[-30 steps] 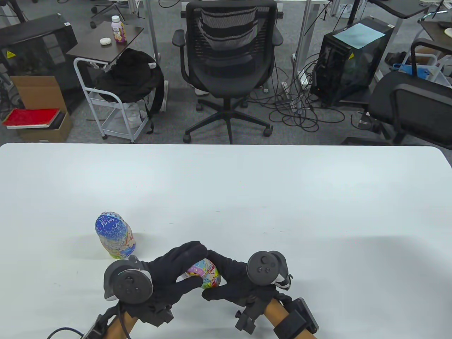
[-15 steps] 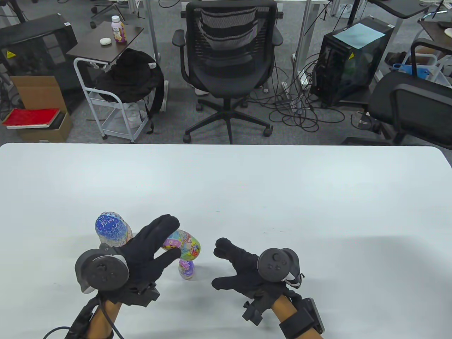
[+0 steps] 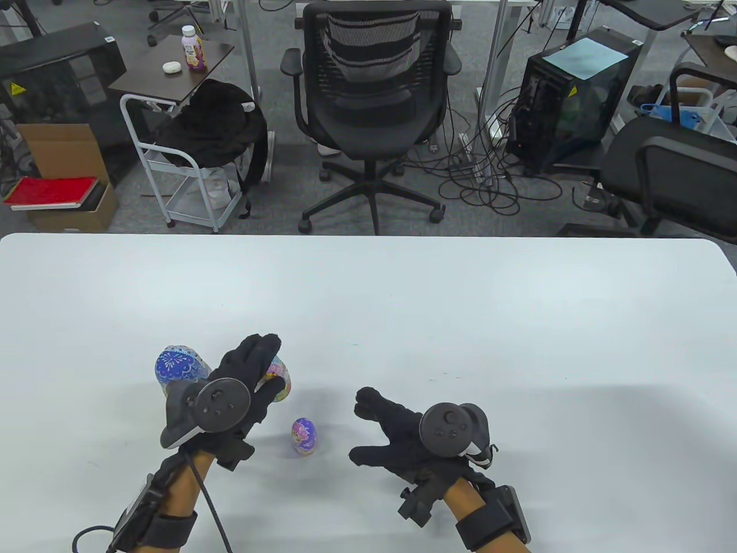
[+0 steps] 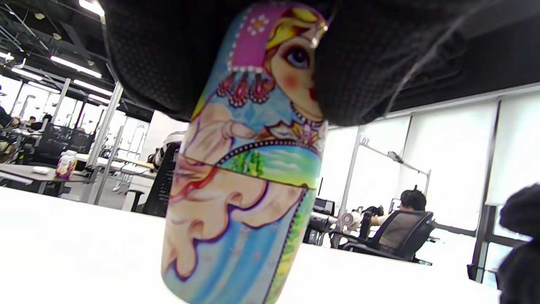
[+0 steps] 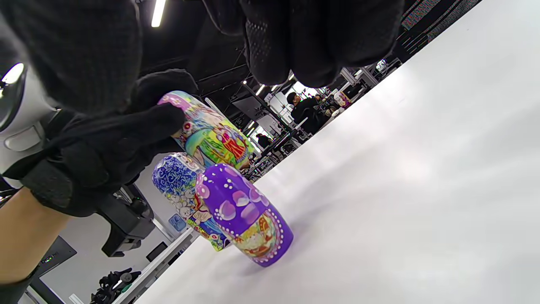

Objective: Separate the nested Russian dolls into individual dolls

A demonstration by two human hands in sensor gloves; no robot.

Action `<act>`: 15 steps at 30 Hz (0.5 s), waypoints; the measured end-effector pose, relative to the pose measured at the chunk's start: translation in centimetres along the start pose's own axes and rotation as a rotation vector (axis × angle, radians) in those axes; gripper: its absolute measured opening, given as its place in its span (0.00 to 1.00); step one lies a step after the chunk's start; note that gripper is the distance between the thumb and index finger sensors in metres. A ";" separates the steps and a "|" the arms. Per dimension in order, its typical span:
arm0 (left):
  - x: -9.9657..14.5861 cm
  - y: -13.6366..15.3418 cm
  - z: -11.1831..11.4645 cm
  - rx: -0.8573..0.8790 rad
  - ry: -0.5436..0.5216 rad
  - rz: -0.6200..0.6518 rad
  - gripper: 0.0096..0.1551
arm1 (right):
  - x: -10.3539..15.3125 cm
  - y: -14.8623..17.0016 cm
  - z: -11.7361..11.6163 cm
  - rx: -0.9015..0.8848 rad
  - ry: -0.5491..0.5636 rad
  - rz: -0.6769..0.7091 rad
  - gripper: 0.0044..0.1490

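Observation:
My left hand (image 3: 253,368) grips the head of a mid-size colourful doll (image 3: 277,380), upright next to the large blue doll (image 3: 175,367); the left wrist view shows the doll (image 4: 244,169) upright with its base at the table, fingers (image 4: 168,50) round its head. A small purple doll (image 3: 304,436) stands alone between my hands; it also shows in the right wrist view (image 5: 242,215). My right hand (image 3: 383,423) hovers open and empty to the right of it.
The white table (image 3: 460,311) stretches away behind the dolls. Beyond its far edge stand an office chair (image 3: 374,103), a cart and a computer case on the floor.
My hands parted, leaving the small purple doll standing on the table. My left hand carried the mid-size doll left and back, next to the blue doll. My right hand drew back, open.

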State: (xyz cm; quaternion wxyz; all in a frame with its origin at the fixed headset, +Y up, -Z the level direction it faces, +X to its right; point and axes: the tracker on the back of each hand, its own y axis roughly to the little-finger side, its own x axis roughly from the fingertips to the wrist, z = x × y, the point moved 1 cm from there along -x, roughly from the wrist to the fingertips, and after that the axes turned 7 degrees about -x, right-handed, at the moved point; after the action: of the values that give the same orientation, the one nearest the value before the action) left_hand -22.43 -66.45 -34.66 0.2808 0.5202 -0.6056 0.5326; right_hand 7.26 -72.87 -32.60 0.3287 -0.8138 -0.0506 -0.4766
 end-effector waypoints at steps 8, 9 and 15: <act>-0.6 0.3 2.8 -0.045 0.111 -0.040 0.41 | 0.0 0.0 -0.2 0.006 -0.006 0.002 0.63; -0.6 0.3 3.0 -0.047 0.124 -0.045 0.41 | 0.0 -0.1 -0.2 0.007 -0.009 0.002 0.63; -0.5 0.6 3.6 -0.057 0.139 -0.062 0.41 | -0.1 -0.1 -0.4 0.016 -0.016 0.004 0.62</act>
State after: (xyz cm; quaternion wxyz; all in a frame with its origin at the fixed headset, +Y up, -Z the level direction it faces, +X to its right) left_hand -22.08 -69.76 -36.32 0.3531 0.4925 -0.5832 0.5410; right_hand 6.91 -72.98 -32.49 0.3356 -0.8150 -0.0556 -0.4690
